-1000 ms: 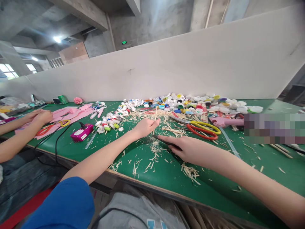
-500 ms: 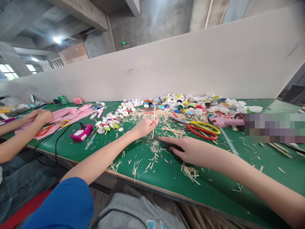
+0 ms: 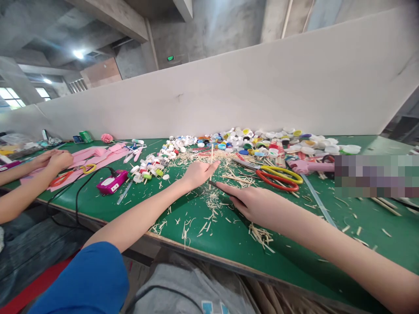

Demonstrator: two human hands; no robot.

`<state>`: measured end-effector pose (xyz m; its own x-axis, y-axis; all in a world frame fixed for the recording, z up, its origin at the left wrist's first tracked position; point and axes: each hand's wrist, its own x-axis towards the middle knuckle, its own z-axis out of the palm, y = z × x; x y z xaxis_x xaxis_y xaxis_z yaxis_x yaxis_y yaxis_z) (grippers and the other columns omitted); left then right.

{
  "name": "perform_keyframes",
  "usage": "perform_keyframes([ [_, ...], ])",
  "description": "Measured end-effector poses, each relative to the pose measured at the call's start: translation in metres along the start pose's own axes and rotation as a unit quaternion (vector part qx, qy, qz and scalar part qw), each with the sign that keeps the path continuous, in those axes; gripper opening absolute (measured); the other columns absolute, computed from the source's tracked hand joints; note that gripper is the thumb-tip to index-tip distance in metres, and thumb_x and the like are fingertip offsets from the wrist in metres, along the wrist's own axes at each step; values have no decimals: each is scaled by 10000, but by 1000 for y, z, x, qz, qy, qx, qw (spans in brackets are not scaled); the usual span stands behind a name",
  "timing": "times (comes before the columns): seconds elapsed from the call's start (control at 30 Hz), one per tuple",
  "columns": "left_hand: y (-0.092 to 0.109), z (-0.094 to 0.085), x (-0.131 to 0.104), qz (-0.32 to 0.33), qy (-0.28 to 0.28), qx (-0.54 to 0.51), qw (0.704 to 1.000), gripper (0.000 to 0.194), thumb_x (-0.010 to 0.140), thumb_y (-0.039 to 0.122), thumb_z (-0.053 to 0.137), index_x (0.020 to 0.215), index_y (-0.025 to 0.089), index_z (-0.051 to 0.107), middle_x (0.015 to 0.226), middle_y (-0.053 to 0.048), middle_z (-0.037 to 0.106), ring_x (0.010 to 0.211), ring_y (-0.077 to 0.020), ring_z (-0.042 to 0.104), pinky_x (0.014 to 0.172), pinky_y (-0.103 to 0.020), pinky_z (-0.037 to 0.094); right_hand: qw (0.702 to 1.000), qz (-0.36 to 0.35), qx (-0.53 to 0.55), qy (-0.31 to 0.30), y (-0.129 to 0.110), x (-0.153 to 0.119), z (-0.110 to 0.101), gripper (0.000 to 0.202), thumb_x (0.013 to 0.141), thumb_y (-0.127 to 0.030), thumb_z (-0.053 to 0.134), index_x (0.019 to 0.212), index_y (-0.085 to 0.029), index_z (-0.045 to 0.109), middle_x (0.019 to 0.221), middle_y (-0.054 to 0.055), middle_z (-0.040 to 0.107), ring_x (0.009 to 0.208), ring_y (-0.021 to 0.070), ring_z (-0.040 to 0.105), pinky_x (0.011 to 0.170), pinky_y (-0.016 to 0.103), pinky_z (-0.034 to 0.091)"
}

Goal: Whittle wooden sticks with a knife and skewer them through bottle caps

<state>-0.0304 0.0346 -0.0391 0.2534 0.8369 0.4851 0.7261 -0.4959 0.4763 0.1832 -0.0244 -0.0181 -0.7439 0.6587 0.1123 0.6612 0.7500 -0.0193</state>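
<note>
My left hand [image 3: 199, 173] is closed around a thin wooden stick [image 3: 212, 152], held upright with its lower end near the table. My right hand [image 3: 250, 201] grips a dark knife [image 3: 225, 192], index finger stretched along it. The blade tip lies against or just beside the lower part of the stick; I cannot tell which. Pale wood shavings [image 3: 214, 205] are scattered below and around both hands. Beyond my right hand lie scissors [image 3: 281, 176] with red and yellow handles.
Behind my hands many bottle caps [image 3: 245, 141] lie heaped along the white partition [image 3: 229, 91]. A purple power socket [image 3: 113, 182] with a black cable stands to the left. A co-worker's hands [image 3: 59, 160] rest over pink sheets [image 3: 88, 155]. A hot glue gun [image 3: 307, 166] lies at right.
My right hand and the knife have moved slightly up and left along the stick. My left hand stays almost in place, still holding the stick.
</note>
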Motion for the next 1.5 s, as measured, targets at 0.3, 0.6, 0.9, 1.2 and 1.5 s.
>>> perform_keyframes([
  [0.3,2,2,0,16,-8,-13,1000,649,922,559,299,394,188,232,341,49,209,337,-55,216,433,-274,182,996,8,72,-47,2,-2,-5,521,912,-265,315,1426,-299,390,602,-2,569,459,106,485,465,231,311],
  [0.6,2,3,1,-32,10,-8,999,664,864,631,387,409,188,192,372,49,190,370,-58,197,450,-286,162,1000,2,23,1,5,0,2,541,927,-263,283,1466,-304,305,786,53,651,636,162,590,549,270,367],
  [0.9,4,4,0,-35,6,-23,999,655,855,657,374,424,193,210,393,51,200,378,-59,215,447,-277,188,999,-1,34,-24,2,2,-5,562,902,-237,309,1462,-284,320,636,17,581,472,113,467,475,250,291],
  [1.2,4,3,-1,-36,-3,-37,999,653,859,653,369,431,187,210,398,55,191,377,-59,210,460,-276,186,991,11,111,-74,6,-2,-8,537,903,-281,331,1437,-316,367,653,6,582,468,104,484,478,238,329],
  [1.5,1,4,-1,-41,-1,-32,999,639,864,638,376,442,190,203,403,52,193,385,-66,219,470,-287,180,999,-11,27,-15,11,1,1,552,910,-242,314,1459,-298,323,578,-12,525,449,104,451,458,236,264],
])
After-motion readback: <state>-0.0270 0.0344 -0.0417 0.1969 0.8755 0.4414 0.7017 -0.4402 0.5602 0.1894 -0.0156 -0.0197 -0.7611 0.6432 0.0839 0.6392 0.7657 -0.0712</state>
